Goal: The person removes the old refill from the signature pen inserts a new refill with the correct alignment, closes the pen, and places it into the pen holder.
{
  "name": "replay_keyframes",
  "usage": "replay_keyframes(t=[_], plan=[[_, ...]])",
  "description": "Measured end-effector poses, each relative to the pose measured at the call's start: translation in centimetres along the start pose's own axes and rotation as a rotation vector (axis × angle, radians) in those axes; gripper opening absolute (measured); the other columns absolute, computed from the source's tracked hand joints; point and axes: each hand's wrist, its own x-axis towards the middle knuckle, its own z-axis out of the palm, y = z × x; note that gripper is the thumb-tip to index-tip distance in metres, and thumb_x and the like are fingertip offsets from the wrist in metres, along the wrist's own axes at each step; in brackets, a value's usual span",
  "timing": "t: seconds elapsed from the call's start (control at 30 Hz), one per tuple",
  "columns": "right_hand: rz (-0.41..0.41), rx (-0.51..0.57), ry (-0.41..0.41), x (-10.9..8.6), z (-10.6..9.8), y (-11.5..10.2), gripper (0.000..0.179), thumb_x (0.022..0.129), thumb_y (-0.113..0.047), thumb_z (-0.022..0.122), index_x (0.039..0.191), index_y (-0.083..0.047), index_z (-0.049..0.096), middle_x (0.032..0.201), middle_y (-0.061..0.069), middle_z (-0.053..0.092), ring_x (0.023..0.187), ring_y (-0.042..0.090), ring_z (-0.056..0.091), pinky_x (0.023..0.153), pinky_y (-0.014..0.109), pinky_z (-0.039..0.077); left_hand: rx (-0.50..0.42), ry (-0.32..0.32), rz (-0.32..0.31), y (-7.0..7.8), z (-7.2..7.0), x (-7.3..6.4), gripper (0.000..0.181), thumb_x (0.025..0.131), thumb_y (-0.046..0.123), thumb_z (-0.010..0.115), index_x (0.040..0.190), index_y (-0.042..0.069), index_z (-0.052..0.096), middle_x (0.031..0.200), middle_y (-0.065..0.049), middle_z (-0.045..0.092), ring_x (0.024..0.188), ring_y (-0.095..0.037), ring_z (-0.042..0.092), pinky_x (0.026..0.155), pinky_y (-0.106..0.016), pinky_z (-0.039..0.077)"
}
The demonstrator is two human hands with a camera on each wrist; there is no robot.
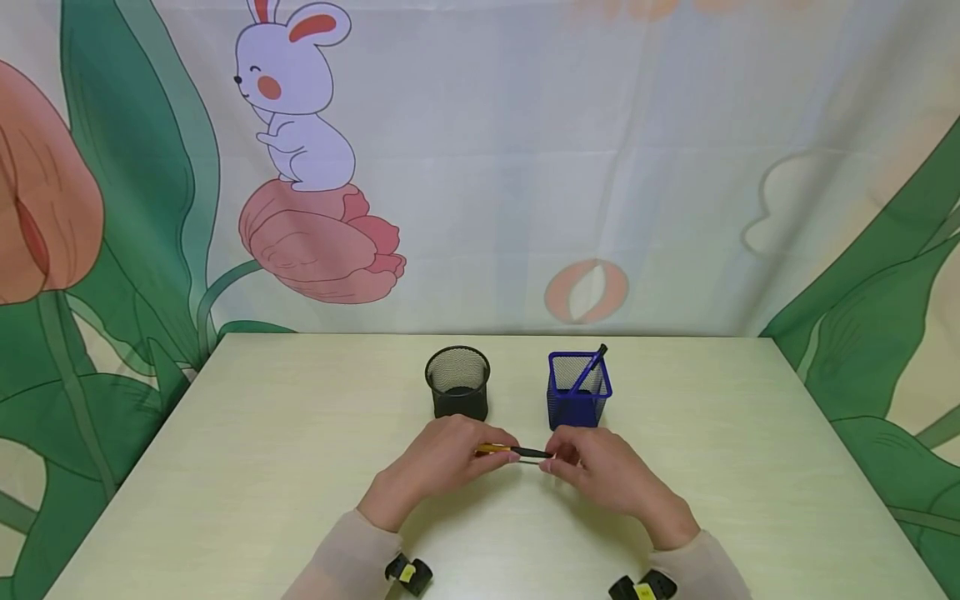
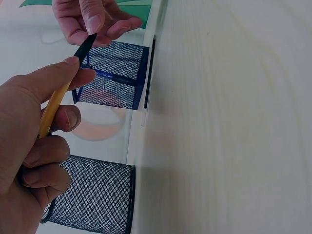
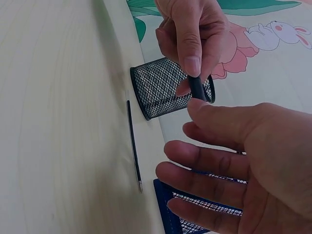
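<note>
A pen with a yellow barrel and a black tip section is held by my left hand, its fingers curled round the barrel. At the other end, the thumb and forefinger of my right hand pinch the black tip, the other fingers spread loosely. On the table below the hands lies a thin pen refill, dark with a clear end and a metal point. Part of the yellow barrel is hidden inside my left hand.
Beyond the left hand stands a round black mesh pen cup. A square blue mesh pen cup, holding a blue pen, stands behind the right hand. A printed curtain hangs along the back edge of the pale table.
</note>
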Motion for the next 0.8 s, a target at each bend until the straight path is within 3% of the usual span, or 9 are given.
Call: replay_keyframes(t=[0.53, 0.8], plan=[[-0.043, 0.008, 0.022, -0.04, 0.00, 0.31, 0.007, 0.100, -0.028, 0.070, 0.095, -0.024, 0.069, 0.081, -0.004, 0.070, 0.068, 0.004, 0.055, 0.064, 0.025, 0.045, -0.023, -0.014, -0.003, 0.01, 0.01, 0.05, 0.028, 0.102, 0.047, 0.063, 0.115, 0.029, 0.081, 0.094, 0.017, 0.077, 0.058, 0.001, 0.045, 0.050, -0.020, 0.030], [-0.052, -0.003, 0.014, -0.01, -0.04, 0.28, 0.008, 0.101, -0.026, 0.068, 0.096, -0.022, 0.072, 0.080, -0.004, 0.069, 0.067, 0.005, 0.053, 0.064, 0.025, 0.045, -0.018, -0.004, 0.002, -0.05, 0.06, 0.02, 0.028, 0.102, 0.049, 0.063, 0.115, 0.031, 0.080, 0.071, 0.018, 0.065, 0.054, 0.001, 0.039, 0.049, -0.021, 0.027]])
